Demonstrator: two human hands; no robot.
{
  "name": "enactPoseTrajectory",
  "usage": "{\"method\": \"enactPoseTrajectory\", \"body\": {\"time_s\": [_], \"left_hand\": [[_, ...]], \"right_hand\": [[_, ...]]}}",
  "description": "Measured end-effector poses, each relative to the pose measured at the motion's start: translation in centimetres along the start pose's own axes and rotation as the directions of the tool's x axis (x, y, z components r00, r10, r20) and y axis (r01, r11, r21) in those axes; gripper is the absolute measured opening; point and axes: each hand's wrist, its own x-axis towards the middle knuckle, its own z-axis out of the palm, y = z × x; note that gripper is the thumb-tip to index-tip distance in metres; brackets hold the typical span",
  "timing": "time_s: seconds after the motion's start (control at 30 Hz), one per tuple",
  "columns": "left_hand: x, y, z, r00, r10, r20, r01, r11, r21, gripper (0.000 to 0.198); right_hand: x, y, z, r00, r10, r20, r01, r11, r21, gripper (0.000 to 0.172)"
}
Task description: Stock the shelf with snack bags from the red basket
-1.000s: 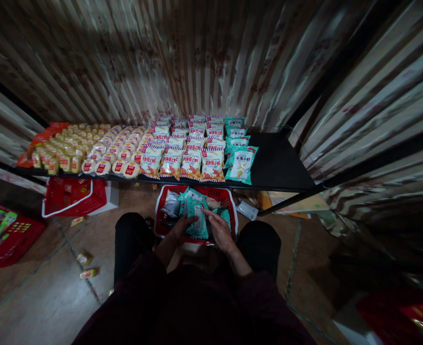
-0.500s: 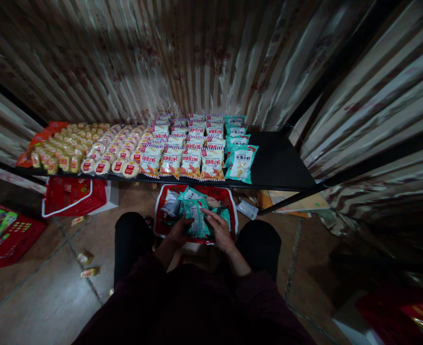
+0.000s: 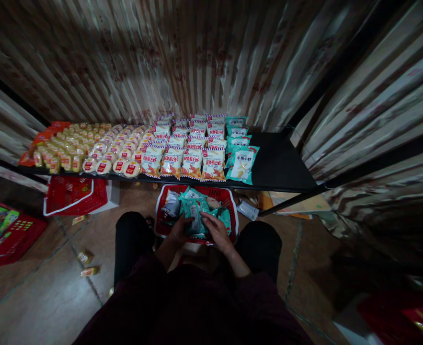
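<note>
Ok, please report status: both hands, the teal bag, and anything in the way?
Left hand holding teal bag at basket. Right hand open, at its right edge. Other bags close around it.

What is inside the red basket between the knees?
Teal bags, and a pale packet at left. The left hand and right hand cover some; what lies beneath the upper bags is hidden.
</note>
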Motion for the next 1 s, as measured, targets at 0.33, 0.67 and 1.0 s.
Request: {"method": "enactPoseTrajectory", "body": {"time_s": [0.33,0.67,1.0], "left_hand": [[-0.4,0.1,-0.1,0.999,-0.011,0.034,0.011,1.0,-0.008,0.046],[0.3,-0.2,-0.6,0.998,0.047,-0.051,-0.04,0.992,0.117,0.055],[1.0,-0.3,-0.8,0.987,0.134,-0.088,-0.122,0.984,0.13,0.05]], "right_hand": [[0.0,-0.1,0.3,0.998,0.056,-0.025,-0.055,0.997,0.052,0.054],[0.3,0.5,0.1,0.994,0.108,-0.002,-0.108,0.991,0.074,0.064],[0.3,0.3,0.0,0.994,0.103,-0.022,-0.101,0.992,0.074,0.06]]}}
